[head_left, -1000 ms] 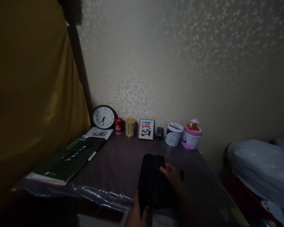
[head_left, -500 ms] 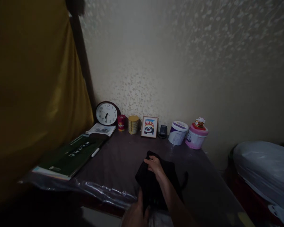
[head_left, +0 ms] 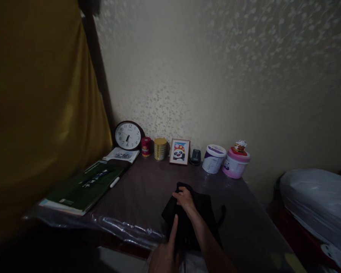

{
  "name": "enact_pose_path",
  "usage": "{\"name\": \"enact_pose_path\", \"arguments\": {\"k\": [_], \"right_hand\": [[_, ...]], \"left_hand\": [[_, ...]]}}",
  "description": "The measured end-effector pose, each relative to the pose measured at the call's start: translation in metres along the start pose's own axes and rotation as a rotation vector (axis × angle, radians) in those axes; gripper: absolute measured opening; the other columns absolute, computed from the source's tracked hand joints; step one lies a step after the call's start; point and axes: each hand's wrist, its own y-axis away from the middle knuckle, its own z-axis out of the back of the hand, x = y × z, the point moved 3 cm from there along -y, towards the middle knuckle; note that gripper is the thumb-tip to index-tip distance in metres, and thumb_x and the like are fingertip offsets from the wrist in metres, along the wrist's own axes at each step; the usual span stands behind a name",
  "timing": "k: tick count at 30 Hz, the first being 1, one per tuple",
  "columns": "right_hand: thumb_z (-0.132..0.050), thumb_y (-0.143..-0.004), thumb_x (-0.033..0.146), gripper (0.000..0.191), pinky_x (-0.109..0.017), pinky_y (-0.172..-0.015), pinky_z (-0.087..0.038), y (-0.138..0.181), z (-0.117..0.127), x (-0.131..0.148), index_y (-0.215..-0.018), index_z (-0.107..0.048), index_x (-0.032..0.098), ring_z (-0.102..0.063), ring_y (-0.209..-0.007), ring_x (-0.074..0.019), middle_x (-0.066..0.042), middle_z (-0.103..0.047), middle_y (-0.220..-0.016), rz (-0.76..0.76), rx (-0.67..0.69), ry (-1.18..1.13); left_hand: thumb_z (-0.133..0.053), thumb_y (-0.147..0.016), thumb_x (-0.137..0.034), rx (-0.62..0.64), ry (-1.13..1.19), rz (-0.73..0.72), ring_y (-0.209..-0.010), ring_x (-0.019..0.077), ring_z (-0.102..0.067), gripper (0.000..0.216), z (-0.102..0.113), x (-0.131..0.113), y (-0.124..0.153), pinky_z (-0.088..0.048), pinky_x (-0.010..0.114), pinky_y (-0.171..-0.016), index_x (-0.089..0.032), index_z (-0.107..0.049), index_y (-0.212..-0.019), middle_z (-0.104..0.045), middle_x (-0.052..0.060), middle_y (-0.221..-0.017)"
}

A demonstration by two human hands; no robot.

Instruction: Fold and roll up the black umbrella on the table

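Note:
A black fabric item (head_left: 200, 206) with a strap sticking out at its right side lies at the near edge of the table; its exact kind is too dark to make out. My right hand (head_left: 184, 199) pinches the upper left part of the cloth between thumb and fingers. Below it, my left hand (head_left: 165, 254) has its index finger stretched out against the cloth. The other fingers of that hand are mostly hidden and blurred.
Along the wall stand a clock (head_left: 127, 135), a red can (head_left: 146, 147), a yellow-lidded stack (head_left: 160, 149), a picture frame (head_left: 179, 151), a dark small object (head_left: 196, 157), a white tub (head_left: 214, 159) and a pink tub (head_left: 235, 167). A green book (head_left: 79, 187) lies left.
My left hand has moved up a little, its index finger reaching further over the black cloth. My right hand keeps its pinch in nearly the same place.

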Motion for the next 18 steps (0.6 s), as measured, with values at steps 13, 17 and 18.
{"name": "enact_pose_path", "arguments": {"k": [13,17,18], "right_hand": [[-0.046,-0.084,0.029,0.020,-0.030,-0.085,-0.043,0.068,0.022,0.025,-0.087,-0.065,0.023,-0.059,-0.092,-0.0162,-0.003,-0.067,-0.090,0.688,0.115,0.429],[-0.044,-0.087,0.028,0.023,-0.036,-0.100,-0.032,0.071,0.028,0.014,-0.096,-0.064,0.024,-0.049,-0.112,-0.0175,-0.003,-0.065,-0.104,0.791,0.146,0.639],[-0.043,-0.087,0.028,0.023,-0.038,-0.103,-0.028,0.065,0.028,0.011,-0.098,-0.064,0.024,-0.047,-0.115,-0.0175,-0.002,-0.064,-0.108,0.797,0.154,0.677]], "left_hand": [[-0.034,-0.083,-0.026,0.022,-0.034,0.036,-0.086,0.0223,-0.066,0.070,-0.011,0.008,-0.009,-0.045,0.028,-0.070,-0.015,0.005,-0.140,-0.069,0.010,-0.098],[-0.037,-0.083,-0.025,0.044,-0.019,0.048,-0.090,0.0224,-0.065,0.071,-0.015,0.011,-0.015,-0.046,0.029,-0.073,-0.016,0.005,-0.140,-0.066,0.012,-0.106],[-0.037,-0.082,-0.025,0.049,-0.021,0.061,-0.090,0.0234,-0.065,0.071,-0.016,0.012,-0.016,-0.046,0.030,-0.072,-0.016,0.005,-0.139,-0.067,0.012,-0.106]]}}
